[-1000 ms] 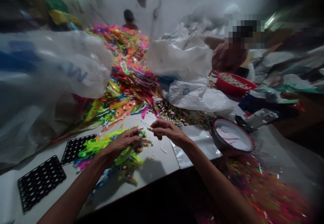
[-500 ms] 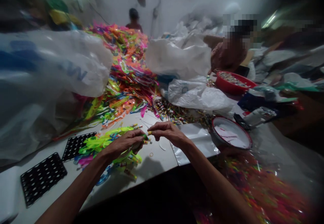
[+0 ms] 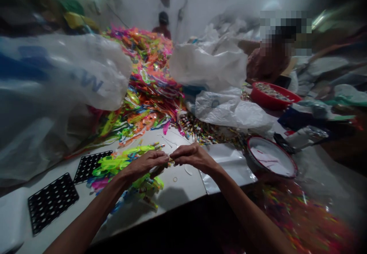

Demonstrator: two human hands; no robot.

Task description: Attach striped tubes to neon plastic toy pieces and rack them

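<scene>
Above the white table (image 3: pixel 183 187), my left hand (image 3: pixel 155 160) and my right hand (image 3: pixel 193 157) meet, fingertips almost touching. Both are closed in a pinch. A small yellowish cylindrical piece (image 3: pixel 171 163) shows between the fingertips, mostly covered by them. Whatever my left fingers grip is hidden now; a small green piece showed there a moment earlier. Under and beside my left forearm lies a heap of lime-green plastic toys (image 3: pixel 114 166) with small printed tubes on their ends. A thin ring (image 3: pixel 174 179) lies on the table below my hands.
Two black grid trays (image 3: pixel 53 204) lie at left. Behind rises a pile of colourful plastic pieces (image 3: pixel 151 74), beside large plastic bags (image 3: pixel 209 62) and many small tubes (image 3: pixel 197 126). An enamel bowl (image 3: pixel 294 170) and a red basin (image 3: pixel 275 103) stand at right. Two people are farther back.
My hands have come closer together, and the yellow piece and green piece are now largely covered by fingers. The whole view has shifted slightly, with the scene moving right.
</scene>
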